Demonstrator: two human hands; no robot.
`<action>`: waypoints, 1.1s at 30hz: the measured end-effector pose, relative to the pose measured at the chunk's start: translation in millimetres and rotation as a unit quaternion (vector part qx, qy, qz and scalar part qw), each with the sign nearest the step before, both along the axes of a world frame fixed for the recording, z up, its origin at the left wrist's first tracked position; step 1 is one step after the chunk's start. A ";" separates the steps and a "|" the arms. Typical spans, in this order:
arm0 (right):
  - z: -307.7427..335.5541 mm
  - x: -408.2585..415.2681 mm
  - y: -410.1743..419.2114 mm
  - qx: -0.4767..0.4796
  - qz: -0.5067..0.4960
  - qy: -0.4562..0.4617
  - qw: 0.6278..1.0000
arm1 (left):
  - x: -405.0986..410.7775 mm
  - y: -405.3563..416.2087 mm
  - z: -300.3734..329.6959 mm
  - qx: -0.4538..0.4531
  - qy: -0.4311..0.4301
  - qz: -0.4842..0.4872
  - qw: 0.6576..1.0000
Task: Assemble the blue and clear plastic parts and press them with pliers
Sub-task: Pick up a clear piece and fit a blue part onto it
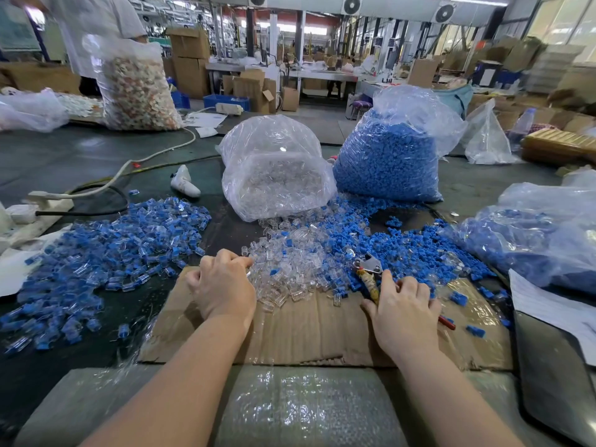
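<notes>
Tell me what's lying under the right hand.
The right hand rests on pliers, their metal head pointing toward the blue plastic parts, on a flattened brown cardboard sheet. The handles' middle is hidden beneath the hand.

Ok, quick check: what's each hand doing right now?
Left hand: fingers curled at the pile of clear plastic parts; grip cannot be told.
Right hand: holds the worn metal pliers.

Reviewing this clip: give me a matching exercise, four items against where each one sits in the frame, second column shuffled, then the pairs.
1. pliers
2. bag of clear parts
3. bag of blue parts
4. assembled pile

A. far left of the table
B. under the right hand
C. centre back, mouth open toward the person
D. upright, right of the clear bag

Pairs: 1-B, 2-C, 3-D, 4-A
</notes>
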State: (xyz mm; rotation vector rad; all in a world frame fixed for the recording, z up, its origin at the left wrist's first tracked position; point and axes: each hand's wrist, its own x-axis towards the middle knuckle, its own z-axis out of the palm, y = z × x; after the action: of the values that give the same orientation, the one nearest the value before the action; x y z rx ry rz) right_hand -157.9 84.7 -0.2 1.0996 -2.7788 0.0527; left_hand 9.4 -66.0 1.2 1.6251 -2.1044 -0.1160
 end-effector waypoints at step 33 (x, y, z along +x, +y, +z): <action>-16.4 29.9 -27.7 -0.187 0.115 -0.028 0.975 | -53.3 61.6 -18.9 0.087 0.246 -0.242 0.934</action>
State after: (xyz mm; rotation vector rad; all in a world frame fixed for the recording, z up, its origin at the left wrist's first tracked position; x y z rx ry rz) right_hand -128.0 57.0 -16.6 1.3162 -2.5226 0.6126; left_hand -43.9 -4.5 -17.7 0.9815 -2.0694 -0.8033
